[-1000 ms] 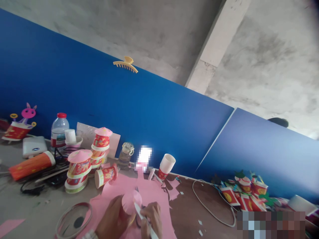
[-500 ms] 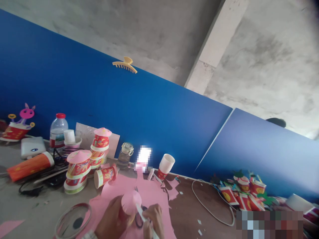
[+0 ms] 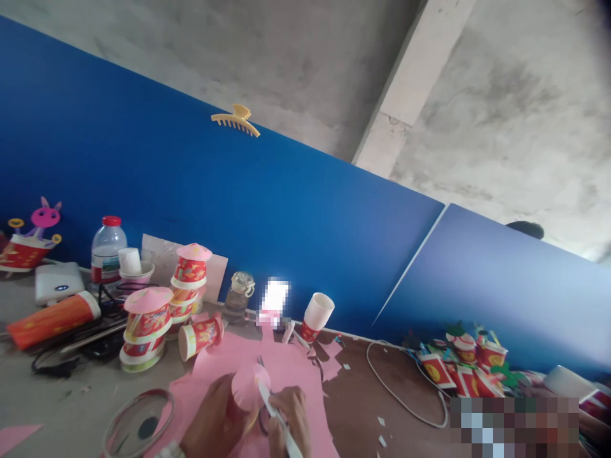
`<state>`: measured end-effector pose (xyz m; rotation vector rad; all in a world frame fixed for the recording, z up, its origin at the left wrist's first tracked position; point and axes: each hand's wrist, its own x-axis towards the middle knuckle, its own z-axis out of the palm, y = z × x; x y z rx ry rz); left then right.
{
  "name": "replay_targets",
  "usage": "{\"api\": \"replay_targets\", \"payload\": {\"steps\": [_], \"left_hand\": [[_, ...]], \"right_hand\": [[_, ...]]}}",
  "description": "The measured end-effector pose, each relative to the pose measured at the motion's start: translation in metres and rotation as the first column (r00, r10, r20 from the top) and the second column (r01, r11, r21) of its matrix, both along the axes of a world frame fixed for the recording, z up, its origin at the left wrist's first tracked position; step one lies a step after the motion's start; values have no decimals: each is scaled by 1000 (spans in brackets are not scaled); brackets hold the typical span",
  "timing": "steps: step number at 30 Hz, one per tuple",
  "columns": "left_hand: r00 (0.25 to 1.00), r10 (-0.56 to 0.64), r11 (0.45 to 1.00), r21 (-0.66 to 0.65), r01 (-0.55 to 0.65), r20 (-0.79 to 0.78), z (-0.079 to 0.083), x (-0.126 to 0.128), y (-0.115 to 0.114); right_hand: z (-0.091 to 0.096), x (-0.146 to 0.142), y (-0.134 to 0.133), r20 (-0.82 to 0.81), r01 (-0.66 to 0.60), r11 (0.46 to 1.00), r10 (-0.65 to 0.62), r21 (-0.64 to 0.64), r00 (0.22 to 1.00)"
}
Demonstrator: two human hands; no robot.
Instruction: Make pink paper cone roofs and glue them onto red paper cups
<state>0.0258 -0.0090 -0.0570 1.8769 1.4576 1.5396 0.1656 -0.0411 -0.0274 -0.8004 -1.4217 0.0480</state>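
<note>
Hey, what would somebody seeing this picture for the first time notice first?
The big blue partition fills the back, with a yellow hair claw perched on its top edge. At the bottom middle, the left hand holds a pink-topped cup over a pink paper sheet while the right hand holds a white tool against it. Left of them stand stacked red cups with pink cone lids.

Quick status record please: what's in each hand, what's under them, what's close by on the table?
Left hand: fingers grip pink paper cap
Right hand: fingers grip white stick, tip at the cap
Under hands: pink paper sheet on table
Left side: round glass lid
Behind: stacked decorated cups
Right side: white cable
</note>
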Motion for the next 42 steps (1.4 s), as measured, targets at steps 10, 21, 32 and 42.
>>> {"api": "replay_targets", "payload": {"steps": [10, 21, 32, 42], "left_hand": [[999, -4, 1000, 15, 4, -32, 10, -1, -4], [1000, 3, 1000, -2, -3, 8, 11, 1, -4], [999, 14, 1000, -20, -13, 31, 12, 1, -4], [1000, -6, 999, -40, 7, 31, 10, 0, -3]], "right_hand": [[0, 0, -1, 7, 9, 999, -8, -33, 1000], [-1, 0, -1, -25, 2, 998, -3, -58, 1000], [0, -2, -2, -65, 7, 999, -9, -39, 998], [11, 1, -9, -41, 2, 999, -4, -54, 999]]}}
